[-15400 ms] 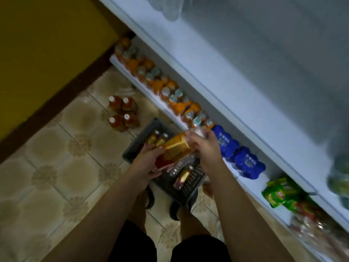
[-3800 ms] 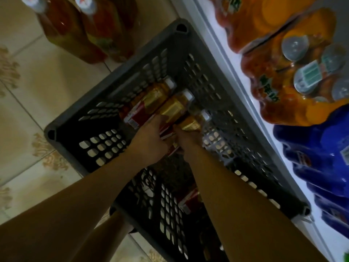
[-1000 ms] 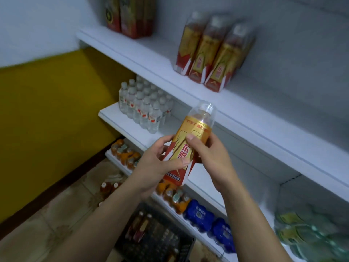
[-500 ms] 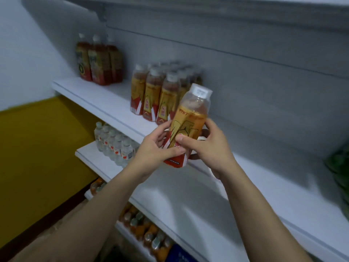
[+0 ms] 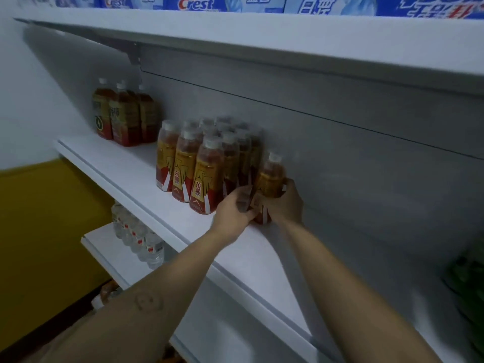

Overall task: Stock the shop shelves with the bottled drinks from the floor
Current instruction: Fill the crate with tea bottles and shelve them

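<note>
Currently the bottle (image 5: 270,176), amber with a gold and red label and a pale cap, stands upright at the back of the middle shelf (image 5: 123,166), close to the grey back panel (image 5: 366,163) and just beside the right end of a cluster of matching bottles (image 5: 199,166). Its base is down at the shelf board, but blur hides whether it rests there. Both hands clasp it low on the body: the left hand (image 5: 233,209) curls round it from the left, its fingers between this bottle and the cluster, and the right hand (image 5: 284,203) wraps round it from the right and behind. Further left on the same shelf, apart from the cluster, stands a small group of darker tea bottles (image 5: 123,116) with white caps. On the shelf above, the top shelf (image 5: 235,30), blue and white toothpaste boxes (image 5: 199,2) run along the front edge. On the lower shelf (image 5: 104,255), clear water bottles (image 5: 138,239) with red-marked labels stand in rows. At the far right edge some green packs (image 5: 468,286) show, too blurred to make out. A yellow wall (image 5: 39,231) fills the lower left.
</note>
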`<state>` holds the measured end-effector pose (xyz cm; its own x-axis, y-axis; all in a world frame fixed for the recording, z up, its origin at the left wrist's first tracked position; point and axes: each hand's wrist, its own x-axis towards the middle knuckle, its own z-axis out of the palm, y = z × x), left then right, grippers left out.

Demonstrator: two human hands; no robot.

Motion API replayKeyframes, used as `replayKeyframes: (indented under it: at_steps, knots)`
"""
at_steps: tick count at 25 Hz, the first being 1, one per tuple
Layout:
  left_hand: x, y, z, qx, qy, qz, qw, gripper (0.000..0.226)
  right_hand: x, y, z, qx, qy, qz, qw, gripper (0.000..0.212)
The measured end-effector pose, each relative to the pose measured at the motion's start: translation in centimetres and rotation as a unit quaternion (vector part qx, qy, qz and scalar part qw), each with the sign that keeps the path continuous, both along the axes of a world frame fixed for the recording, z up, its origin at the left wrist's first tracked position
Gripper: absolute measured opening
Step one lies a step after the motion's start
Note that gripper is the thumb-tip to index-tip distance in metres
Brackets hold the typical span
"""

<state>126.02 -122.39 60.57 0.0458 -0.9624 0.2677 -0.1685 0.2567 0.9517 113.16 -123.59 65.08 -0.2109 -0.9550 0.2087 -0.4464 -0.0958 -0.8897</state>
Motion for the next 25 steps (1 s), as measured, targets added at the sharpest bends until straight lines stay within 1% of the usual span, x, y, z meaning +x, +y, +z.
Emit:
replayKeyframes:
  at_steps: [2,4,7,13,16,21,23,25]
  knots:
    - [0.0,-1.7,-0.2,-0.005,-0.04,-0.008,0.999,0.056,0.0,-2.7,-0.1,-0.006,-0.002,-0.01,1.0,0.068]
    - [-0.1,-3.2,-1.0,-0.005,-0.057,0.007,0.998,0.057,0.0,-5.6,-0.5,0.004,0.008,-0.024,1.0,0.068]
    - [-0.4,-4.5,-2.1,-0.018,-0.051,0.01,0.998,0.059,-0.2,-9.0,-1.0,0.009,0.01,-0.029,0.999,0.069]
    - [0.1,-6.1,-3.3,-0.033,-0.031,0.023,0.999,0.054,0.7,-13.9,-2.3,-0.024,0.033,-0.066,0.997,0.07]
    - [0.0,-6.1,-3.3,-0.031,-0.05,0.024,0.998,0.057,0.8,-15.3,-2.7,-0.033,0.054,-0.07,0.996,0.068]
    - [0.1,-6.5,-3.4,-0.019,-0.042,0.05,0.998,0.055,0.6,-16.1,-2.8,-0.023,0.042,-0.081,0.996,0.069]
    - [-0.1,-6.3,-3.2,-0.017,-0.053,0.046,0.997,0.054,0.6,-16.0,-2.9,-0.006,0.054,-0.083,0.995,0.072]
    - [-0.1,-6.1,-3.1,-0.014,-0.062,0.049,0.997,0.053,0.6,-15.1,-2.5,0.034,0.067,-0.08,0.994,0.08]
